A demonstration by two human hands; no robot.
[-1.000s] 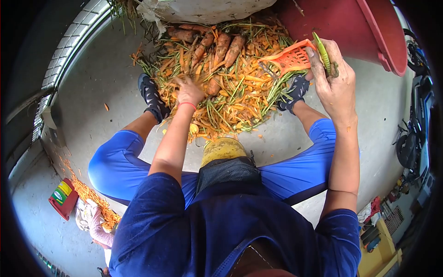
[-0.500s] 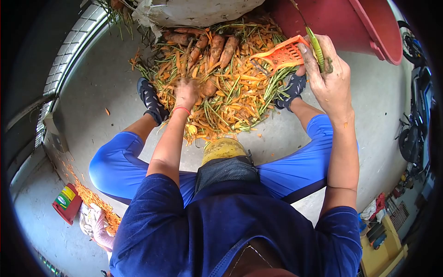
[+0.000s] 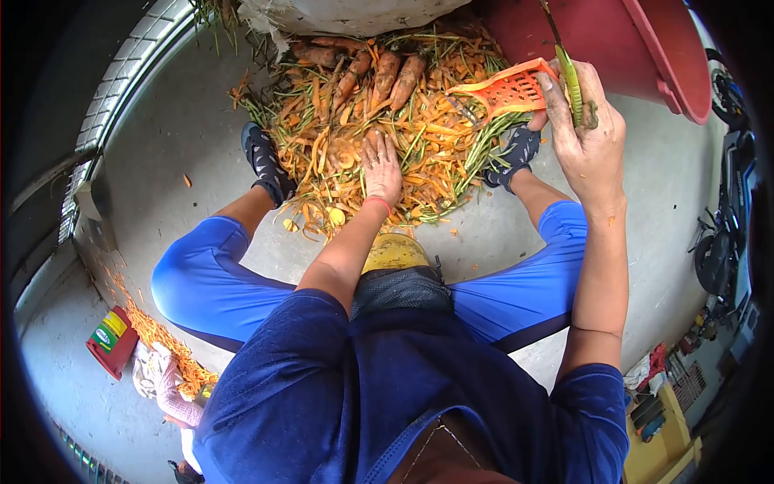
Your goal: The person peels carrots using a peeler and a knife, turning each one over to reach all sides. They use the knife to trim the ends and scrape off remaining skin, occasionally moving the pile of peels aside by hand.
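Observation:
My left hand (image 3: 381, 168) lies palm down on the heap of carrot peelings (image 3: 435, 145), its soiled fingers stretched out; whatever is under the palm is hidden. Raised at the right, my right hand (image 3: 592, 149) grips an orange peeler (image 3: 513, 87) with a slotted, dirt-specked body, its blade end pointing left over the heap. A knife with a green handle (image 3: 571, 89) is held in the same hand, its thin dark blade pointing up. Several unpeeled, muddy carrots (image 3: 385, 78) lie side by side at the far part of the heap.
A large whitish sack (image 3: 355, 20) rests behind the carrots, beside a red tub (image 3: 597, 48). My shoes (image 3: 266, 161) flank the heap. At lower left are a red container (image 3: 113, 343), orange shreds (image 3: 165, 339) and another person's sleeve (image 3: 176, 395).
My left hand has shifted right across the peelings and its fingers are now stretched out. The right hand, with peeler and knife, has moved slightly right and down.

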